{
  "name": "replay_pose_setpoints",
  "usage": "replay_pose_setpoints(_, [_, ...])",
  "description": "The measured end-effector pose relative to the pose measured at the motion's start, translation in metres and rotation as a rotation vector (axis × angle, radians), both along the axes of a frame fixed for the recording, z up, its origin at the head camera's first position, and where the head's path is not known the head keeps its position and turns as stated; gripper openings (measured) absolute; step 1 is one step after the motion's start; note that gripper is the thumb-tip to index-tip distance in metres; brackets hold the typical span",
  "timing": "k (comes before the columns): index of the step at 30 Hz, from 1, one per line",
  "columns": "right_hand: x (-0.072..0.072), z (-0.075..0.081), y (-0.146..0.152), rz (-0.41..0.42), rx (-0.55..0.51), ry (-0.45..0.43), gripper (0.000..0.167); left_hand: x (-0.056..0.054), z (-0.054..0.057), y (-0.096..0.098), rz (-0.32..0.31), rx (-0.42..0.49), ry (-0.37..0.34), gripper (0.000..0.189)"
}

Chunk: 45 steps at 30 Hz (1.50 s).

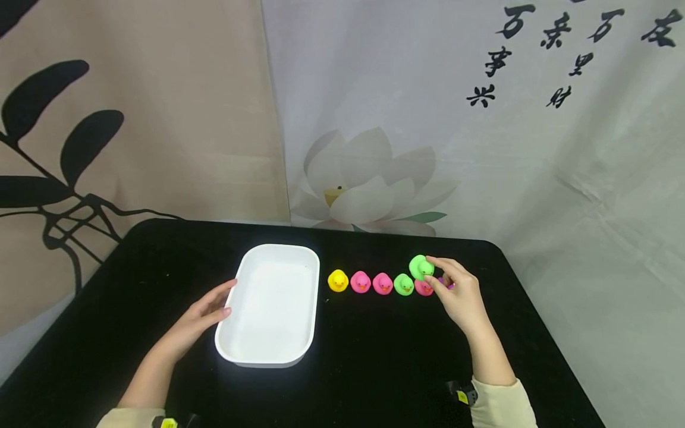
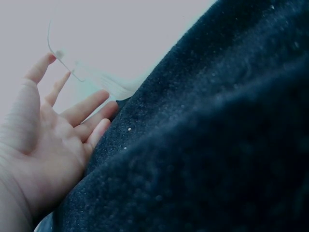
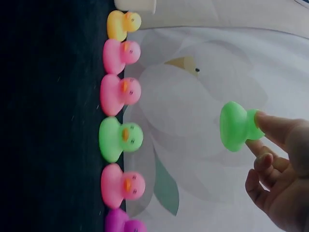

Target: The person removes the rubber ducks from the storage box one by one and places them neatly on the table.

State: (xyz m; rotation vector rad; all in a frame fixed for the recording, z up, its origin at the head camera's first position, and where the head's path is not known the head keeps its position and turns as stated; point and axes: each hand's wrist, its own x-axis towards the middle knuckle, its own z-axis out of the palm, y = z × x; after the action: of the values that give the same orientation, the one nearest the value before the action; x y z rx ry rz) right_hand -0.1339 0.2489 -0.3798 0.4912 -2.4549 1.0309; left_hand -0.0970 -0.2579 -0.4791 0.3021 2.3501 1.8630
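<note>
A green rubber duck is pinched by its head between the thumb and fingers of my right hand. In the right wrist view this duck is raised off the table, apart from the row of ducks. My left hand is at the left side of a white tray. The left wrist view shows that hand with its fingers mostly straight, fingertips touching or very near the tray's edge. A purple duck at the row's right end is partly hidden behind my right hand in the head view.
Right of the tray, a row of rubber ducks stands on the black cloth: yellow, pink, another pink, green, a reddish-pink one, then purple. A printed curtain hangs behind the table.
</note>
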Motion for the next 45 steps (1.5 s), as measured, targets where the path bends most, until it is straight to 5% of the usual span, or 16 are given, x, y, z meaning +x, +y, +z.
replay_pose_setpoints(27, [-0.004,-0.024,0.073,-0.203,0.059,-0.010,0.033,0.002,0.000,0.000,0.005,-0.023,-0.015,0.058])
replay_pose_setpoints(45, [-0.012,-0.043,0.111,-0.279,0.094,-0.131,0.033,0.002,0.002,0.001,0.020,-0.040,-0.034,0.059])
